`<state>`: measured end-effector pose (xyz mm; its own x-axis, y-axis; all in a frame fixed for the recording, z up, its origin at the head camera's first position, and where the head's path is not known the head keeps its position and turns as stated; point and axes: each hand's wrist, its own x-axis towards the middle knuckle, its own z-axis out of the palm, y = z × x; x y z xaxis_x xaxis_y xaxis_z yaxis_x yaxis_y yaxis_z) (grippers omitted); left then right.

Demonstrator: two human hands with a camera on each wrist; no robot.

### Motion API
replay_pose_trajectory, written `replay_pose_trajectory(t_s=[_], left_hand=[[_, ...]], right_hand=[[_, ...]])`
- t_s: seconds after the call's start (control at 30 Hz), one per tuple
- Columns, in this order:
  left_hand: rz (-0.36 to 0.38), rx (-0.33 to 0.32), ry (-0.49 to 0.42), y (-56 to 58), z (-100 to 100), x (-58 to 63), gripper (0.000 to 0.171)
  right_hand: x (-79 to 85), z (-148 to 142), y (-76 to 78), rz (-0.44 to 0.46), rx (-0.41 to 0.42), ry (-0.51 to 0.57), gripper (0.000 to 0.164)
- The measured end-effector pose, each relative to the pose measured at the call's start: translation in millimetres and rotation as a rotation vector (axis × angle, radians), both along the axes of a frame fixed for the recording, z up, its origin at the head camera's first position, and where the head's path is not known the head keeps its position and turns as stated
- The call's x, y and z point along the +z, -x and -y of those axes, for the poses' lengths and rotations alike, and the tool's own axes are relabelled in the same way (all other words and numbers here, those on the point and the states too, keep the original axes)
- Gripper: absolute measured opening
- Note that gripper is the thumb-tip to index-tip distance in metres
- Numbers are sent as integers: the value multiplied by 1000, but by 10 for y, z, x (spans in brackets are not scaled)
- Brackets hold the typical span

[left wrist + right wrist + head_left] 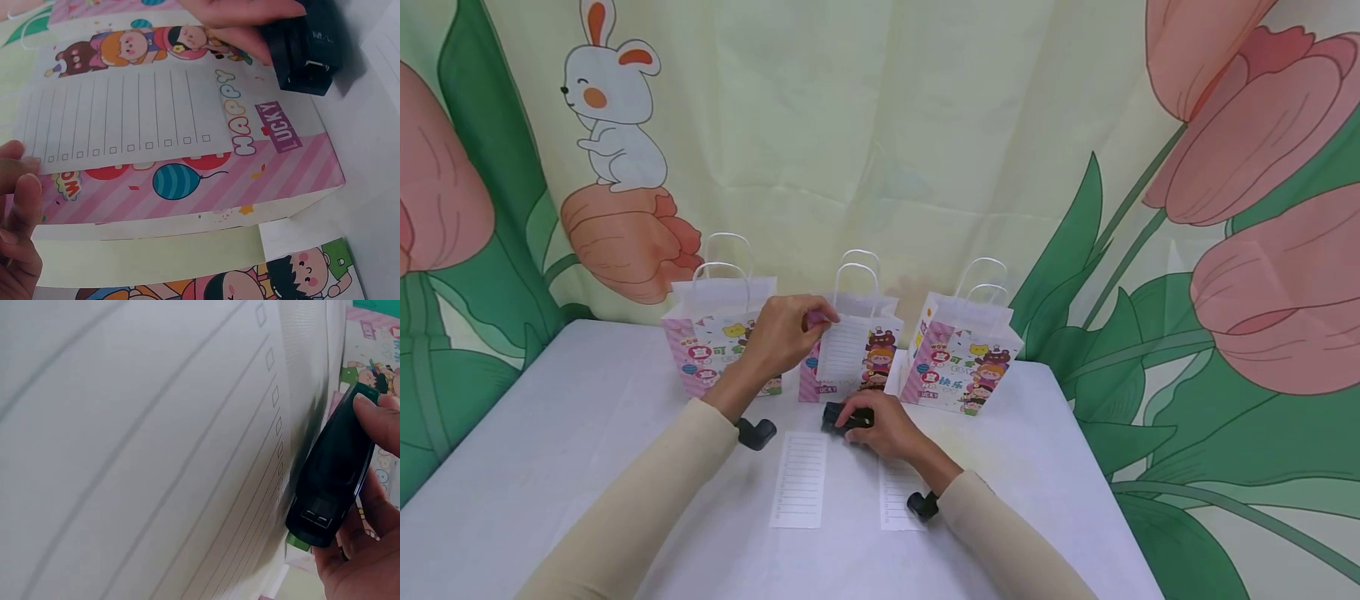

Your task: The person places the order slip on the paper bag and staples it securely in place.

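Observation:
My left hand pinches the top edge of a lined paper slip with small checkboxes. The slip lies against the front of the middle gift bag, a white paper bag printed with cartoon figures and pink stripes. In the left wrist view, the slip covers part of the bag's print, and fingertips are at its corner. Just in front of that bag, my right hand grips a black stapler. The right wrist view shows the stapler between thumb and fingers, close over the table.
Matching gift bags stand upright to the left and right, handles raised. Two more lined slips lie on the white table: one in the middle, another partly under my right wrist. A printed curtain hangs behind the table.

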<state>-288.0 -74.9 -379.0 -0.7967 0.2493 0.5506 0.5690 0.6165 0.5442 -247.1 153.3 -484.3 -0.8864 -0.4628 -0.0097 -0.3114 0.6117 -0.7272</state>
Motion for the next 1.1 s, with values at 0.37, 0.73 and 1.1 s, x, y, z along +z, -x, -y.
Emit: replay_pose_trajectory(t_s=[0.37, 0.73, 1.1], left_hand=[[1, -2, 6, -9, -5, 18, 10], [4, -2, 4, -7, -3, 9, 10], [-7, -2, 6, -2, 2, 0, 10]], right_hand=[[41, -45, -64, -12, -23, 113, 22], [99, -93, -97, -2, -49, 212, 28], [161, -72, -147, -22, -82, 228, 38]])
